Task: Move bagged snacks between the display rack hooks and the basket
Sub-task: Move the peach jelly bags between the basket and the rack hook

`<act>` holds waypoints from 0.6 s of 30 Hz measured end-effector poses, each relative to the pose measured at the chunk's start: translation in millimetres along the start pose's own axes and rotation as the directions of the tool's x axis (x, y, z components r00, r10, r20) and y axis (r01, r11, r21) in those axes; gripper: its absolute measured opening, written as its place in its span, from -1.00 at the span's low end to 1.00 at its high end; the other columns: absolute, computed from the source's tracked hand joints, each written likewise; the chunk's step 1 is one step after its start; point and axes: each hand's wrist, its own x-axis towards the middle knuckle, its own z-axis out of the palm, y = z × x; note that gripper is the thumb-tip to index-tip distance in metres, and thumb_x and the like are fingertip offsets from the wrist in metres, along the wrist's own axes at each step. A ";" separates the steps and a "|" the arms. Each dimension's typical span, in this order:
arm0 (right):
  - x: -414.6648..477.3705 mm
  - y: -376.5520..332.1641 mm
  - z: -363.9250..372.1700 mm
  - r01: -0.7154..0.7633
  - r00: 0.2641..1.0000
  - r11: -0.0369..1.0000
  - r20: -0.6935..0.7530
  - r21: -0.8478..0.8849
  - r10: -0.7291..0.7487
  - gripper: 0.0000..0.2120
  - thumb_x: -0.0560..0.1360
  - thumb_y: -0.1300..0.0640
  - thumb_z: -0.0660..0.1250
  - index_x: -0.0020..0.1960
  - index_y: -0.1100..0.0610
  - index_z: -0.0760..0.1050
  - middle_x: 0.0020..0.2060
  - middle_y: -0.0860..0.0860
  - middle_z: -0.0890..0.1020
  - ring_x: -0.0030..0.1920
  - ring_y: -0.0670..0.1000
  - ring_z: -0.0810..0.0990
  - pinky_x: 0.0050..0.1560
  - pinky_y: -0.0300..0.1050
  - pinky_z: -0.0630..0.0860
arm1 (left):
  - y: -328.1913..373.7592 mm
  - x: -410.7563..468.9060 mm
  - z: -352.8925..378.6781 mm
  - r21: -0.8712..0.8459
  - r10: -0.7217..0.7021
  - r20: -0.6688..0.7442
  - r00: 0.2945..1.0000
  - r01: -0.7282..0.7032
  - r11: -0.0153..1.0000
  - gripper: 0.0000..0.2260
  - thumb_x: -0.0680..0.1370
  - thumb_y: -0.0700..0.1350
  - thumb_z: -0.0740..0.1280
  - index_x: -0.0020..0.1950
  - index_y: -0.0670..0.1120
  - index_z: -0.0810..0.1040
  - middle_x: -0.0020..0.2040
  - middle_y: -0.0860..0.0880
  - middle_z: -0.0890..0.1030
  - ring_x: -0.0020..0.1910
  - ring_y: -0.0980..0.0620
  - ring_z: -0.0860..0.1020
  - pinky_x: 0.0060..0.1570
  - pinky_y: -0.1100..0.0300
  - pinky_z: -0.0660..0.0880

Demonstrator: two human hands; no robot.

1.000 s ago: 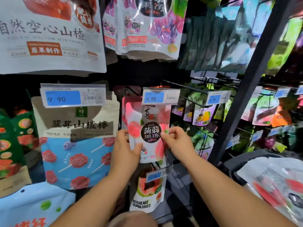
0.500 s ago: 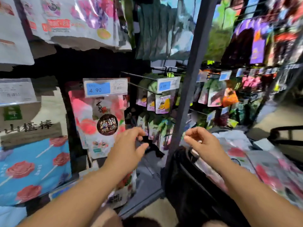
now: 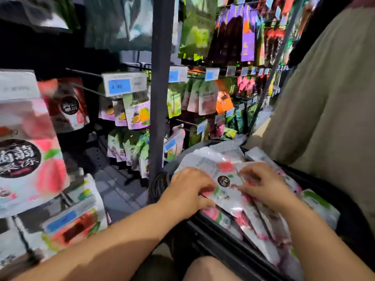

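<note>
**Both hands on one bag in the basket**

Left hand (image 3: 188, 191) at the left edge of the top bag (image 3: 211, 169), a white and pink snack bag with a round black logo. Fingers (image 3: 203, 184) curled over that edge, thumb lower down against the same edge, so holding the bag in a narrow pinch.

Right hand (image 3: 263, 185) at the right edge of the same bag, fingers bent and close together, tips touching the foil. Blurred here, so cannot tell if gripping or only touching.

Top bag lying flat and a little tilted on a heap of similar bags (image 3: 261, 226) inside the dark basket (image 3: 203, 238). Basket low in the view, just right of the dark rack post (image 3: 161, 98).

On the rack, well apart from the hands: a peach jelly bag (image 3: 30, 155) large at the far left, a second of the same kind (image 3: 70, 104) behind it, and a blue price tag (image 3: 124, 85) at the end of a hook. More hanging bags, green, purple and orange, on the hooks right of the post.

At the right edge of the view, a person in beige clothing (image 3: 324, 98), close beside the basket.
</note>
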 end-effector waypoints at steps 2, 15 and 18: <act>2.6 10.1 3.9 0.037 0.999 0.997 0.018 -0.073 -0.036 -0.62 0.30 0.05 0.62 0.08 0.03 0.62 0.12 0.01 0.58 0.17 0.05 0.50 0.15 -0.19 0.33 | 2.1 7.4 12.5 -0.002 0.053 0.032 0.998 -0.053 0.999 -0.55 0.29 0.25 0.43 0.12 0.12 0.65 0.06 0.14 0.62 0.19 -0.02 0.48 0.21 -0.05 0.39; 10.2 26.5 12.4 0.021 1.000 0.995 0.014 -0.102 -0.020 -0.64 0.40 -0.10 0.52 0.17 -0.13 0.58 0.41 -0.04 0.41 0.44 0.03 0.31 0.46 0.00 0.22 | 13.3 13.7 30.8 -0.015 0.111 -0.035 0.993 -0.111 0.994 -0.80 0.48 0.17 0.41 0.08 0.21 0.67 0.09 0.22 0.63 0.29 0.19 0.37 0.14 0.42 -0.02; 9.3 26.7 13.0 0.033 0.999 0.994 0.006 -0.103 -0.032 -0.65 0.41 -0.10 0.51 0.17 -0.13 0.57 0.42 -0.05 0.40 0.45 0.01 0.30 0.47 -0.03 0.20 | 16.8 14.3 26.8 0.033 0.119 0.003 0.993 -0.120 0.992 -0.66 0.44 0.19 0.44 0.20 0.23 0.61 0.16 0.16 0.57 0.31 0.15 0.35 0.13 0.38 -0.02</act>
